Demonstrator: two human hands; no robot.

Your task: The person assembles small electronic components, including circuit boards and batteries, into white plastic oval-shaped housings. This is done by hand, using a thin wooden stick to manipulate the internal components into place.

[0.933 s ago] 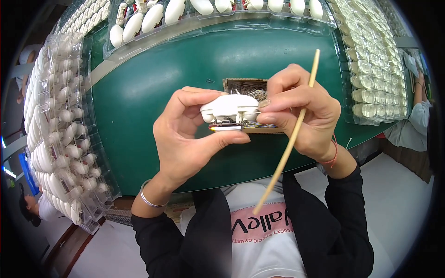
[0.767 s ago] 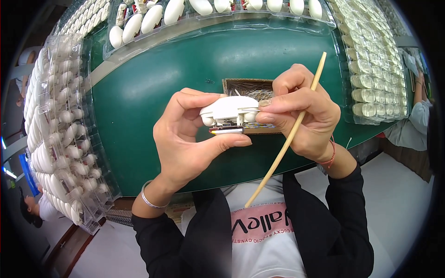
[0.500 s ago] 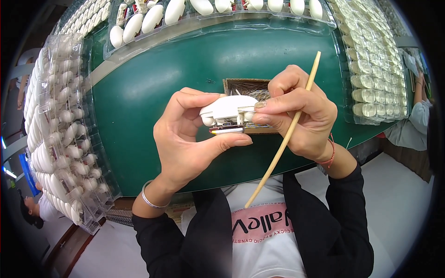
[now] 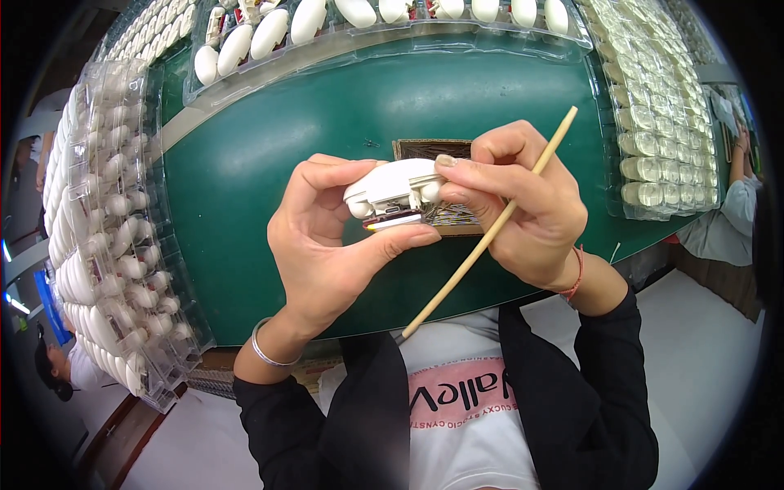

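Observation:
A white plastic device casing with a rounded top is held up above the green table. Its underside shows a small port, a circuit board and rounded white parts. My left hand grips it, fingers on top and thumb below. At its right end, the thumb and forefinger of my right hand pinch the casing's edge. A thin wooden stick lies slantwise through the right hand's grasp, its lower end reaching toward my shirt. Behind the hands, a cardboard box of thin metal pins is partly hidden.
Clear trays stacked with white casings stand at the left. Another tray of white casings lies along the far edge. On the right are stacked trays of clear pieces. The green table lies between them. Other people are at both sides.
The casing has tilted slightly, with its right end rising. My right hand has shifted a little left, and the stick's lower end has swung left and up.

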